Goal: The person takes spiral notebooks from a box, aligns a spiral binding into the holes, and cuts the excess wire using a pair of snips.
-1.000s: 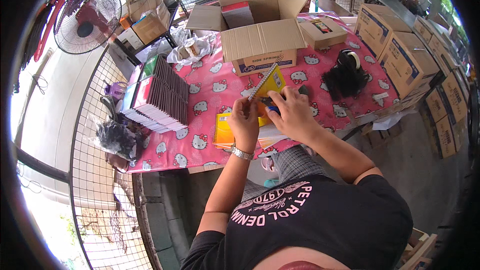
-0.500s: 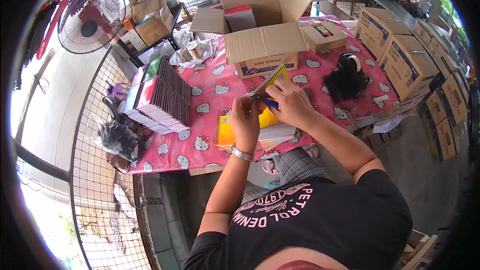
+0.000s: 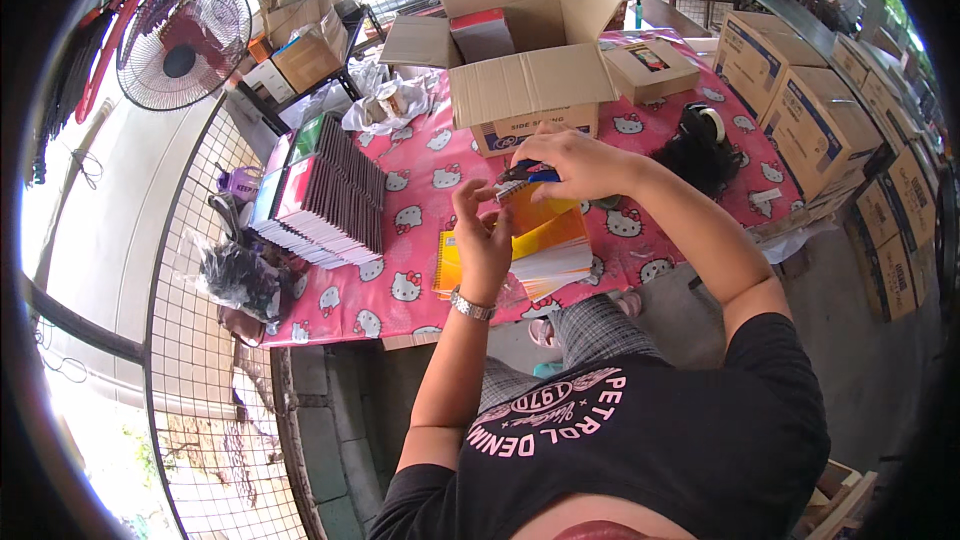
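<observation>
- My left hand (image 3: 482, 240) is raised over the near table edge, fingers curled, thumb and fingertips pinching the near-left edge of the yellow-orange notebook (image 3: 540, 215).
- My right hand (image 3: 575, 162) sits on top of it, just beyond the left, fingers bent down over the notebook's far end and closed on its dark blue top strip (image 3: 530, 176). Can't tell if that strip is a separate item or part of the cover.
- Notebook is held between both hands, tilted, lifted off the stack. Its long axis runs roughly near-right to far-left, top end under the right hand.
- Key relation: the stack (image 3: 545, 265) of same-type notebooks lies directly below and just nearer than the held one; left hand is the closer hand to it.
- Table (image 3: 400, 285) has a pink patterned cloth.
- Left: big block of dark-edged notebooks (image 3: 330, 195) stood on edge, well apart from my hands.
- Beyond the hands: open carton (image 3: 525, 90), flaps up, just past the right hand.
- Far right: tape roll (image 3: 710, 120) on a dark bag; stacked cartons (image 3: 810, 125) past the table.
- Far left: fan (image 3: 180, 40).
</observation>
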### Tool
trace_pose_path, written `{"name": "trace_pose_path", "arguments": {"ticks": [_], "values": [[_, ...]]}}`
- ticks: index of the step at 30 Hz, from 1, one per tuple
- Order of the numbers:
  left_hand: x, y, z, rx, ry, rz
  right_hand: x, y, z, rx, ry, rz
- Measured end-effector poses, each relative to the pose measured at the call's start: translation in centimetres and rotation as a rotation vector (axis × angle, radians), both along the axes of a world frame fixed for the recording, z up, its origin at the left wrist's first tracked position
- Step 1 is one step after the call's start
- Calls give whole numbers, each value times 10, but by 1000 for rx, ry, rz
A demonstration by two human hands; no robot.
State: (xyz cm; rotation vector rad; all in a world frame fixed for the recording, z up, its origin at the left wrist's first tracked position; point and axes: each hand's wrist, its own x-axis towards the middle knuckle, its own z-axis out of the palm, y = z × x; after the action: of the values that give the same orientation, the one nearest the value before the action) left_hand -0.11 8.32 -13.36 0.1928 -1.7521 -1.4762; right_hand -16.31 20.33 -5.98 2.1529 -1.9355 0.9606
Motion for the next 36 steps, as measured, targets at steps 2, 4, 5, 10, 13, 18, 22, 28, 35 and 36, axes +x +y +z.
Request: {"name": "trace_pose_path", "arguments": {"ticks": [2, 4, 5, 10, 13, 18, 22, 28, 35, 36], "values": [[-1, 2, 0, 20, 5, -6, -1, -4, -1, 28, 12, -8], [-1, 3, -1, 29, -26, -13, 1, -6, 1, 80, -7, -10], [0, 1, -2, 4, -49, -23, 4, -5, 6, 117, -31, -8], [0, -1, -3, -41, -95, -45, 3, -3, 4, 137, -17, 9], [1, -4, -5, -63, -112, -42, 9, -1, 11, 67, 58, 18], [-2, -8, -10, -73, -149, -35, 10, -1, 17, 190, 11, -65], [3, -5, -1, -61, -180, -46, 17, 10, 2, -87, 47, -113], [-1, -4, 7, -208, -200, 35, 74, 35, -39, -192, -196, -368], [0, -7, 7, -136, -161, -62, 82, 27, -52, -261, -330, -386], [1, -11, 2, -122, -146, -71, 87, 27, -52, -243, -309, -363]]}}
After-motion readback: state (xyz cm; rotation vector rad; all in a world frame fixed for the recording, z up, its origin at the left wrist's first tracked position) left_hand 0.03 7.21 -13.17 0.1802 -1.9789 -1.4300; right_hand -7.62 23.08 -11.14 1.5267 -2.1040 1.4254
